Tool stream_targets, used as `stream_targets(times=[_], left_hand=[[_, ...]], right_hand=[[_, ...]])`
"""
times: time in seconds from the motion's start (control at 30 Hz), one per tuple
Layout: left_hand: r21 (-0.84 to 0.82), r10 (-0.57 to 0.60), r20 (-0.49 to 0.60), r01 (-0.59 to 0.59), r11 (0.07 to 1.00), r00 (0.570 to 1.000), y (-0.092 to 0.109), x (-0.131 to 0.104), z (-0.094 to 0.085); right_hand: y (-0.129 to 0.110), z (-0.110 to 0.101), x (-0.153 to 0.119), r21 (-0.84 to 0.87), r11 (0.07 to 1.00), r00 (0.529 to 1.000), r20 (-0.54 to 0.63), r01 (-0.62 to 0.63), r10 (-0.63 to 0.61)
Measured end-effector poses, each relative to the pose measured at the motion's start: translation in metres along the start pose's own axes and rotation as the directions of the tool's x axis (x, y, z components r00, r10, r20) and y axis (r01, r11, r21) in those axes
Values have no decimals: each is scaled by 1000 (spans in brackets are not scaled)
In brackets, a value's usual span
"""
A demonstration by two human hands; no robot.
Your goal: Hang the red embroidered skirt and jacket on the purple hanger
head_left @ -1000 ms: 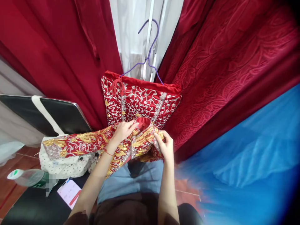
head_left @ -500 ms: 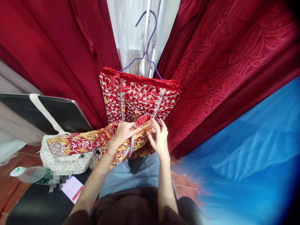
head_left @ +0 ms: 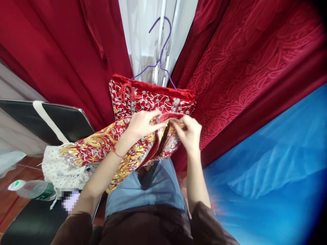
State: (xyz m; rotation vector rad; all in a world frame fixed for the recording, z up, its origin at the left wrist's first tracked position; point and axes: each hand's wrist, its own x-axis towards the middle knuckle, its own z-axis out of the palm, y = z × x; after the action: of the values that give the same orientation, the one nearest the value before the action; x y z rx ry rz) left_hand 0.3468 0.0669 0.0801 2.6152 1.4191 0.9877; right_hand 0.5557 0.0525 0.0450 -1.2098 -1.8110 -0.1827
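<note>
Holding a red jacket (head_left: 134,153), dense with gold and silver embroidery, by its collar (head_left: 172,116), upright in front of the body and above the lap. Clamping the left part of the collar with the left hand (head_left: 141,125), thumb and fingers together on the cloth. Pinching the right part with the right hand (head_left: 190,134), thumb and fingers together on the cloth, fingertips partly lost in the folds. Parted at the front between the two grips, with a dark gap below the collar. Trailing a sleeve (head_left: 99,141) to the left of the grip, its cuff over a white dotted cloth (head_left: 60,177); cannot tell whether touching it. Wearing a red bracelet (head_left: 118,153) on the wrist below the left grip.

Just beyond the grip, facing a red garment (head_left: 150,98) with silver scrollwork, partly covered by hands and jacket, with a purple hanger (head_left: 162,56) rising from its top edge and a red tie (head_left: 126,90) near its left corner.

Well left of the grip, next to a black chair back (head_left: 68,124) with a white strap (head_left: 49,122); lower, a clear bottle (head_left: 35,190) by a black seat (head_left: 28,221). Right of the grip, bordered by a red curtain (head_left: 230,85), then blue fabric (head_left: 276,163).
</note>
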Motion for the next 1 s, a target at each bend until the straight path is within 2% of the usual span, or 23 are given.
stream_targets(times=[0.07, 0.17, 0.23, 0.33, 0.4, 0.5, 0.6, 0.7, 0.8, 0.9, 1.0], left_hand=[[-47, -39, -28, 37, 998, 999, 11, 22, -13], [-38, -84, -52, 83, 996, 995, 14, 40, -26], [-11, -133, -85, 132, 991, 987, 6, 40, -32], [67, -234, -156, 247, 967, 960, -14, 26, -47], [124, -304, -202, 332, 935, 931, -26, 12, -68], [209, -384, -295, 451, 868, 875, -35, -7, -115], [290, -472, -424, 610, 737, 773, -34, -23, -164], [341, -507, -532, 720, 604, 678, -37, -29, -193], [385, -550, -557, 780, 493, 622, -58, -24, -203], [419, -600, -526, 797, 434, 603, -95, -13, -205], [456, -605, -498, 781, 426, 621, -125, -1, -199]], right_hand=[[-4, -10, 22, 14, 1000, 995, -95, -24, 25], [-12, -15, 53, 83, 996, 991, -130, 39, -27], [-19, -12, 72, 180, 975, 987, -113, 134, -115], [-35, -1, 102, 331, 901, 960, -83, 281, -269], [-48, 12, 126, 349, 871, 935, -49, 346, -351], [-68, 42, 164, 259, 879, 897, 83, 401, -434], [-85, 82, 191, 97, 889, 856, 243, 447, -456], [-99, 123, 198, -74, 899, 860, 333, 432, -386], [-110, 147, 191, -179, 915, 874, 407, 361, -265], [-112, 138, 178, -183, 902, 854, 438, 391, -282], [-107, 103, 167, -91, 868, 787, 475, 489, -394]])
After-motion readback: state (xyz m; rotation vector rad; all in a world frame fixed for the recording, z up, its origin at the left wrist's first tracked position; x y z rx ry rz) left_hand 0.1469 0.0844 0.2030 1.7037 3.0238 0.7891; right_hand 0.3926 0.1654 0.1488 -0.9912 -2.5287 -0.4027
